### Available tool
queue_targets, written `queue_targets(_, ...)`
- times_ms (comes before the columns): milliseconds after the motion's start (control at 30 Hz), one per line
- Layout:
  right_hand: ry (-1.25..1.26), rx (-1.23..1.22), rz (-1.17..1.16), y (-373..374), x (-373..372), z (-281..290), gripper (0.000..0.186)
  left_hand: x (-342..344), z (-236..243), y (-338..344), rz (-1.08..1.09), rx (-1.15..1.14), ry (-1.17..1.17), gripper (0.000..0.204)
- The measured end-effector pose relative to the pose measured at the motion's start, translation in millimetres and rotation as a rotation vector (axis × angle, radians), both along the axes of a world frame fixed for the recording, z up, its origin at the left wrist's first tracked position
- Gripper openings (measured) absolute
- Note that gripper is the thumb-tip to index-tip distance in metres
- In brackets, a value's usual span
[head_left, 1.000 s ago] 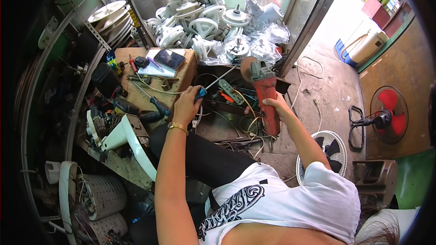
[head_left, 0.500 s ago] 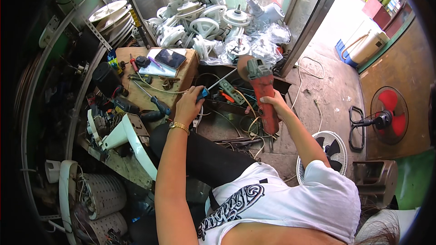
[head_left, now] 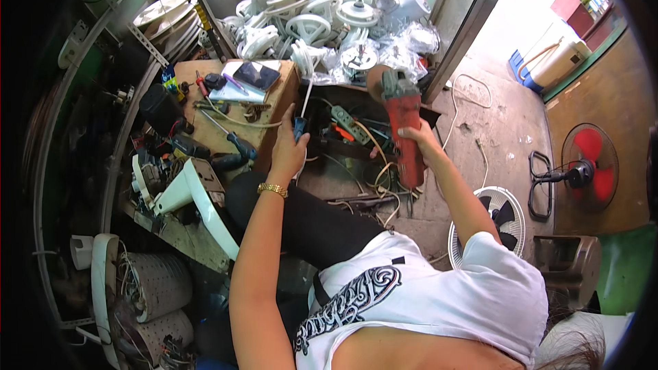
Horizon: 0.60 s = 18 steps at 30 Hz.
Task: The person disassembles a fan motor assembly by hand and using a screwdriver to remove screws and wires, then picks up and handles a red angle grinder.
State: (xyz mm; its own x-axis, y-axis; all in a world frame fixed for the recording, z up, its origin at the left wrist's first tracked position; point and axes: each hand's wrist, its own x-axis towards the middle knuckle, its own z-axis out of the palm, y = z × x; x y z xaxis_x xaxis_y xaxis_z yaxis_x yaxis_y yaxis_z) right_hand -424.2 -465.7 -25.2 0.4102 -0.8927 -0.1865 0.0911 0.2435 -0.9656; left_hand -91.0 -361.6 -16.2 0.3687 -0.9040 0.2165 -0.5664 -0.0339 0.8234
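My left hand [head_left: 288, 151] grips a blue-handled screwdriver [head_left: 299, 125], its long steel shaft pointing up and away, with the index finger stretched alongside. My right hand [head_left: 425, 140] is closed round a red angle grinder [head_left: 403, 109], whose brown disc [head_left: 377, 82] is uppermost. Below and between these tools lie a power strip [head_left: 345, 120] and tangled cords. Just left of my left hand is a wooden bench [head_left: 205, 133] with another screwdriver [head_left: 240, 145], a phone [head_left: 258, 75], a notepad and small tools.
White fan motor housings [head_left: 308, 24] are piled at the back. White fan parts [head_left: 209, 205] crowd the lower left. On the right are a fan grille [head_left: 485, 233], a red-bladed fan [head_left: 588, 164] against a board, cords on the floor, and a cream appliance [head_left: 548, 62] near the doorway.
My left hand has turned the screwdriver more upright, its tip swinging left and away from the disc. My right hand and the grinder have shifted slightly up in the picture.
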Motion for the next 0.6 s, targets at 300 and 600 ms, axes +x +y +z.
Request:
queue_targets(300,-0.162,-0.019,-0.042,-20.5,56.7,44.8,0.043,-137.1,-18.6,67.9,-0.172,0.110,0.236,0.063)
queue_targets(600,-0.196,-0.051,0.034,5.5,84.5,48.5,0.043,-149.5,-16.5,78.4,0.033,-0.044,0.235,0.046)
